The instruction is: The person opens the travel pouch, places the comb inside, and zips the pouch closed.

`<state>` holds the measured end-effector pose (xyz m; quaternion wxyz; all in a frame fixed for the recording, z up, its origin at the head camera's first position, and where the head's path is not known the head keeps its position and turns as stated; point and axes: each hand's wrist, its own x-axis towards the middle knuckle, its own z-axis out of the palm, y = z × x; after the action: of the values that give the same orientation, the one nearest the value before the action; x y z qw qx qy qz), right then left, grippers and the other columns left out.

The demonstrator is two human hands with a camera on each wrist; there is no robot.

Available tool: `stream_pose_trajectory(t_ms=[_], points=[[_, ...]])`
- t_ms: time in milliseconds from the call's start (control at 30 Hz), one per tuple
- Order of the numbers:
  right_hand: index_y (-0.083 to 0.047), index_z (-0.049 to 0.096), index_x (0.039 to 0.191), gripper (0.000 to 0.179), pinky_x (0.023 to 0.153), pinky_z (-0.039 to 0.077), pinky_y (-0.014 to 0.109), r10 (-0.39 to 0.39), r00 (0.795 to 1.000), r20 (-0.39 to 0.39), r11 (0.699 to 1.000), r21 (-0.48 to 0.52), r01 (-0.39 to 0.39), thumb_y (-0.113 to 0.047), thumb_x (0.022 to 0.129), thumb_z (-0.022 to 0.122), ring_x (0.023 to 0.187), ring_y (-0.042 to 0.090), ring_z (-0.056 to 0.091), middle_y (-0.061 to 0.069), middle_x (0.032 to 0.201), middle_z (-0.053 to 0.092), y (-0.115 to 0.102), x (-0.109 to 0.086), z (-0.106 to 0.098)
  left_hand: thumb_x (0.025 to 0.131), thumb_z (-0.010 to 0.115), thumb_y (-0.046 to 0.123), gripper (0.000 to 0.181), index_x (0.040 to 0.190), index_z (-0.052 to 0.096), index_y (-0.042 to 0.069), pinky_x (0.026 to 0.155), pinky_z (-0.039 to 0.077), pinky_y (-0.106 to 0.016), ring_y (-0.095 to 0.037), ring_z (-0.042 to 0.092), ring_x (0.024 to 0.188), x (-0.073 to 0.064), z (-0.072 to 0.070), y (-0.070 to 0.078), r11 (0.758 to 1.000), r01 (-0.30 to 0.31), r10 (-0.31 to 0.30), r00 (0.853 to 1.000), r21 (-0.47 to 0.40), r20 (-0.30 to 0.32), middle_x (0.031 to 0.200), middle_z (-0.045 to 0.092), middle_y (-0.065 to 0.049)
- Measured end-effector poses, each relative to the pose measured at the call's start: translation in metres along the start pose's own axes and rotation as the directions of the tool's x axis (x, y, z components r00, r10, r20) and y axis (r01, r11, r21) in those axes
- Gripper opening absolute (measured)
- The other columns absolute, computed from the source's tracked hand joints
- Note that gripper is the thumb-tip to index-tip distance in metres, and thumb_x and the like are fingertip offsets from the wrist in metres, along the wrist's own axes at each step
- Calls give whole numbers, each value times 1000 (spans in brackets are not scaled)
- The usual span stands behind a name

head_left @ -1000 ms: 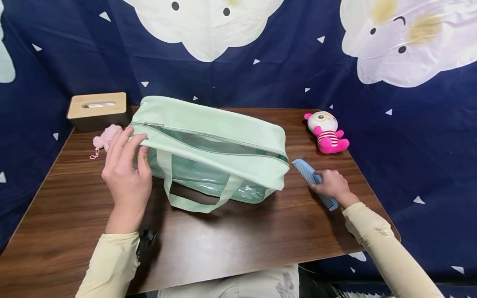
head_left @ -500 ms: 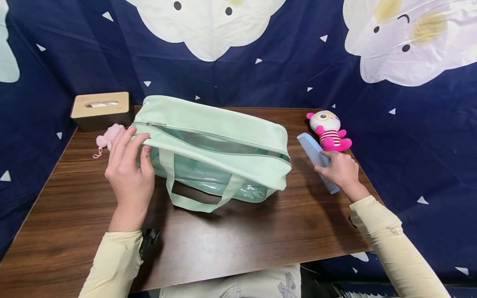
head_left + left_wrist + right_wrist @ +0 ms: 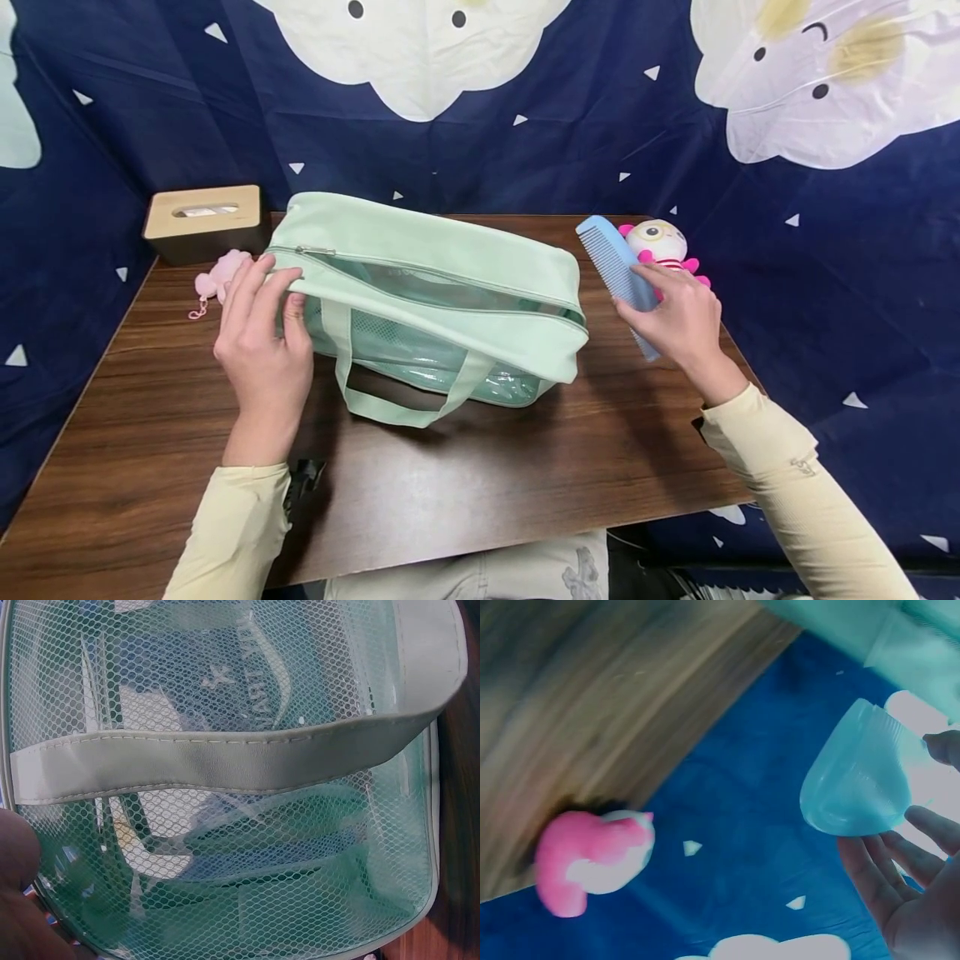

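A mint green bag [image 3: 427, 275] with clear mesh sides and a strap handle stands on the table, its top zipper undone along most of its length. My left hand [image 3: 262, 350] holds the bag's left end near the zipper pull, thumb in front and fingers over the top. In the left wrist view the mesh panel and the handle [image 3: 225, 761] fill the picture, with a thumb at the left edge. Between thumb and fingers, my right hand [image 3: 678, 321] pinches a light blue comb [image 3: 617, 271], raised over the table to the right of the bag. The right wrist view shows the comb [image 3: 859, 776] end-on.
Behind the comb sits a pink and white plush toy [image 3: 660, 242], partly covered by the right hand. A tissue box [image 3: 202, 221] with a wooden lid stands at the back left. A pink charm [image 3: 221, 275] lies beside the left hand. A navy curtain [image 3: 480, 167] hangs behind the table.
My right hand has lifted the comb off the table and carried it away from me, up to the front of the plush toy. The left hand and the bag have stayed in place.
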<state>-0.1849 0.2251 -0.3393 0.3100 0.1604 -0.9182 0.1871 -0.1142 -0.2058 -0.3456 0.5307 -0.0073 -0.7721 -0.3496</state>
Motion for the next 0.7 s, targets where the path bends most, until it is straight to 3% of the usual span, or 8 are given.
stream_pose_trajectory(t_ms=[333, 500, 700], points=[[0, 78, 111, 45, 62, 50, 52, -118, 987, -110, 989, 81, 127, -26, 74, 81, 94, 41, 69, 19, 115, 75, -40, 14, -14, 94, 70, 5, 14, 105, 75, -3, 121, 36, -45, -42, 58, 131, 0, 0, 1, 1000, -5, 5, 1000, -5, 0, 124, 71, -23], [0, 79, 111, 45, 70, 54, 52, -197, 970, -139, 972, 101, 212, -25, 74, 82, 101, 42, 69, 20, 114, 75, -58, 20, -17, 94, 70, 5, 15, 106, 75, -2, 122, 34, -46, -42, 58, 132, 0, 1, 1, 1000, -9, 9, 1000, -8, 5, 125, 70, -23], [-1, 78, 114, 45, 55, 51, 48, -289, 949, -127, 955, 33, 296, -29, 79, 80, 96, 40, 66, 19, 118, 75, -77, 32, -20, 95, 69, 6, 15, 107, 75, -1, 123, 32, -47, -41, 57, 133, -2, 1, 2, 1000, -11, 11, 1000, -1, 7, 126, 70, -22]])
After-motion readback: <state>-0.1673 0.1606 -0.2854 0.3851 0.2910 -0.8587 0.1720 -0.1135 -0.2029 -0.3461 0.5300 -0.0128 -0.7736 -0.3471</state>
